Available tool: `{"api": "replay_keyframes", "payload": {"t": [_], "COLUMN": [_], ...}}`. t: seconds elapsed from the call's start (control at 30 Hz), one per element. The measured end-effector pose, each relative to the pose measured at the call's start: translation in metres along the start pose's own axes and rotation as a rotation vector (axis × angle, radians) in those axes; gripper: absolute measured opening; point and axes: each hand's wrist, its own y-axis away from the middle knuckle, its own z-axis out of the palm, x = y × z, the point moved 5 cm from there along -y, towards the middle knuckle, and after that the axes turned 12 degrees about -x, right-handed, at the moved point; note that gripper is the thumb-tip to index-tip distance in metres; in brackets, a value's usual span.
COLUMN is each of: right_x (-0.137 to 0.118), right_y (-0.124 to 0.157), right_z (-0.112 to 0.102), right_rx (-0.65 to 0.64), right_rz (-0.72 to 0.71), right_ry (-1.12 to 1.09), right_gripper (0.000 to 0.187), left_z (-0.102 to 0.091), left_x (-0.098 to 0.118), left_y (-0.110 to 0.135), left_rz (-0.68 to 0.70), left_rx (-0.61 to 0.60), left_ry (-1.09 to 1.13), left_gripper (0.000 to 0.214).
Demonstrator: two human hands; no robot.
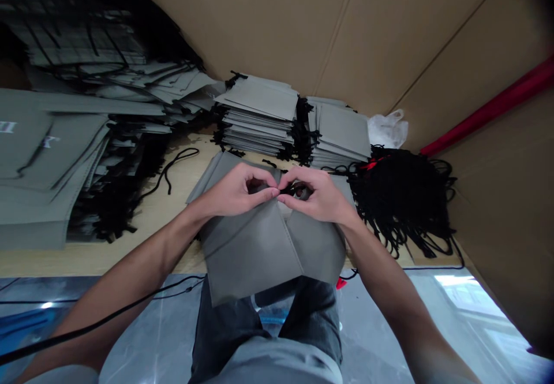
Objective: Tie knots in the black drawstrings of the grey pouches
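A grey fabric pouch [255, 245] lies at the table's front edge and hangs over toward my lap. My left hand [236, 190] pinches the pouch's top edge, fingers curled. My right hand [318, 196] is closed on a black drawstring [295, 189] at that same edge. The fingertips of both hands meet over the pouch's mouth. More grey pouches lie flat beneath it.
Two neat stacks of grey pouches [262, 112] [340, 133] stand behind my hands. A tangle of black cords [402, 199] lies at the right. Loose grey pouches [47, 164] spread over the left. A loose black cord [175, 161] lies on the wooden table [164, 211]. Cardboard walls [346, 32] rise behind.
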Motion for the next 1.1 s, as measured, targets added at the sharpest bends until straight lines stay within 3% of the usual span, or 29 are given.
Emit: {"api": "replay_keyframes", "payload": {"t": [0.2, 0.4, 0.77, 0.9, 1.1], "right_x": [0.006, 0.007, 0.016, 0.013, 0.012], "right_y": [0.002, 0.001, 0.002, 0.003, 0.001], "right_z": [0.002, 0.003, -0.001, -0.002, 0.003], "right_rx": [-0.016, 0.046, 0.103, 0.134, 0.136], "right_rz": [0.081, 0.01, 0.033, 0.057, 0.075], "right_ry": [-0.192, -0.353, -0.318, -0.264, -0.302], "right_gripper": [0.013, 0.022, 0.021, 0.012, 0.015], "left_z": [-0.006, -0.011, -0.013, -0.01, -0.007], "left_x": [0.008, 0.01, -0.001, 0.0, 0.003], "left_y": [0.003, 0.004, 0.003, 0.003, 0.001], "left_rz": [0.052, 0.025, -0.04, -0.029, -0.004], "left_rx": [-0.06, -0.133, 0.061, 0.066, 0.138], "left_ry": [-0.002, 0.101, -0.094, -0.053, -0.015], "left_gripper": [0.028, 0.033, 0.026, 0.03, 0.026]}}
